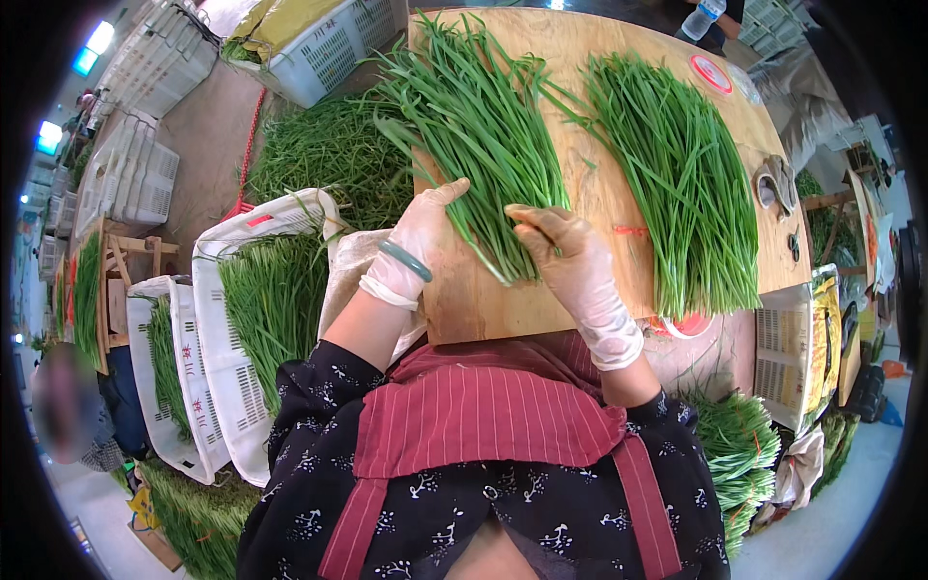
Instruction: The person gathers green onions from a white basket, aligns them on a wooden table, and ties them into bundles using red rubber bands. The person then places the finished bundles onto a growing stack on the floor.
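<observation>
On a wooden board (464, 312) in front of me lie two piles of long green leaves that look like garlic chives. My left hand (428, 217), in a pale glove with a green bangle at the wrist, rests against the left edge of the nearer pile (486, 145), thumb on the leaves. My right hand (565, 246), also gloved, is at the lower stem end of that pile, fingers bent; whether it grips any stems is hard to tell. The second pile (681, 188) lies to the right, touched by neither hand. A red tie (631, 230) lies between the piles.
White plastic crates (205, 348) of chives stand at left, near loose greens (326, 159) on the floor. On the board's right side are a roll of tape (711, 75), a cloth (776, 185) and small scissors (794, 246). Tied bundles (739, 457) lie lower right. A person (123, 406) is at far left.
</observation>
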The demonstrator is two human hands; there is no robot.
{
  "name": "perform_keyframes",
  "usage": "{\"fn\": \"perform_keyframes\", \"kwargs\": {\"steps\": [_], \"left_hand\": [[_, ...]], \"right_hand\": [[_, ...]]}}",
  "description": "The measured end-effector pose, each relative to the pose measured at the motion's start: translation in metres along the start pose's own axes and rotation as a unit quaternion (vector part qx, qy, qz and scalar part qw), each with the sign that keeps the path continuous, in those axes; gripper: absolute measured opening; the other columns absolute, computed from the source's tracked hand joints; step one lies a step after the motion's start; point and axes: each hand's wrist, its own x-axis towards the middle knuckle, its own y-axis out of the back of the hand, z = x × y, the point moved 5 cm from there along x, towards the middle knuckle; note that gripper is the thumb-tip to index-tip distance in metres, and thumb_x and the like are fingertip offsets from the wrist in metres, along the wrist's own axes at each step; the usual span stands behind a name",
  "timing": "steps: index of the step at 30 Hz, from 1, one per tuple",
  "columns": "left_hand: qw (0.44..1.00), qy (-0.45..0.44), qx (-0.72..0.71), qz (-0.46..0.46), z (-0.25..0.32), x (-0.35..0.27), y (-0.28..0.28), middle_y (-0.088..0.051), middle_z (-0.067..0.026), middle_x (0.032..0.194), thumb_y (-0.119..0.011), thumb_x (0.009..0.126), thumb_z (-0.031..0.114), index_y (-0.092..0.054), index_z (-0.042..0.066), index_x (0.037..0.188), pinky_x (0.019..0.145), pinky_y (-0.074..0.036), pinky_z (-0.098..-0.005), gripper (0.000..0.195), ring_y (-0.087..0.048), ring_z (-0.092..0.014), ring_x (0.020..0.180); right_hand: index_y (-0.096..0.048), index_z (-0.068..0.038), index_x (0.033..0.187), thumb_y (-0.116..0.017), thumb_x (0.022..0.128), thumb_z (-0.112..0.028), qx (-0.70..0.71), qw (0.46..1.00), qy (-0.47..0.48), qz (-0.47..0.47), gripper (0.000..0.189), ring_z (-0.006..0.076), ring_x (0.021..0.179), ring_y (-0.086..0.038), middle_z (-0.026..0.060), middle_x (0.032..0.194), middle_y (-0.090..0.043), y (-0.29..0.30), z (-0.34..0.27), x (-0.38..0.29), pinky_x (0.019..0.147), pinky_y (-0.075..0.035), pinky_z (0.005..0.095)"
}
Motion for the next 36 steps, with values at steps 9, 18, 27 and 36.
{"fn": "perform_keyframes", "kwargs": {"steps": [9,18,27,36], "left_hand": [[0.998,0.021,0.057,-0.011,0.01,0.005,0.013,-0.057,-0.0148,0.107,-0.055,0.082,0.011,-0.049,0.003,0.11,0.078,-0.047,-0.048,0.029,-0.058,-0.032,0.093],[0.998,-0.008,0.063,-0.023,0.003,0.008,0.0,-0.056,-0.0139,0.108,-0.056,0.082,0.007,-0.049,0.001,0.111,0.085,-0.047,-0.0451,0.03,-0.056,-0.03,0.098],[1.0,0.002,0.001,-0.012,0.01,0.005,-0.004,-0.058,-0.0127,0.097,-0.046,0.084,0.005,-0.053,-0.003,0.097,0.087,-0.045,-0.0411,0.017,-0.056,-0.027,0.094],[0.997,-0.036,0.024,0.058,0.001,0.006,-0.018,-0.056,-0.0149,0.11,-0.051,0.088,0.015,-0.054,0.001,0.107,0.09,-0.043,-0.0449,0.024,-0.054,-0.031,0.1]], "right_hand": [[-0.059,-0.013,0.094,-0.071,0.069,-0.023,-0.299,0.954,0.031,-0.008,0.029,0.0235,0.073,-0.059,0.0044,0.084,-0.06,-0.012,0.0,-0.019,0.068,-0.043,0.0351],[-0.06,-0.011,0.088,-0.063,0.074,-0.015,-0.148,0.988,-0.004,0.051,0.015,0.0291,0.071,-0.059,0.0076,0.083,-0.061,-0.015,0.003,-0.021,0.066,-0.045,0.0398],[-0.057,-0.011,0.094,-0.069,0.071,-0.019,-0.225,0.97,0.086,0.045,0.027,0.0226,0.077,-0.057,0.0055,0.085,-0.058,-0.015,-0.019,-0.018,0.069,-0.041,0.0363],[-0.058,-0.013,0.09,-0.068,0.07,-0.017,-0.296,0.943,0.129,0.076,0.023,0.0197,0.073,-0.056,0.002,0.081,-0.056,-0.026,-0.014,-0.022,0.065,-0.038,0.034]]}}
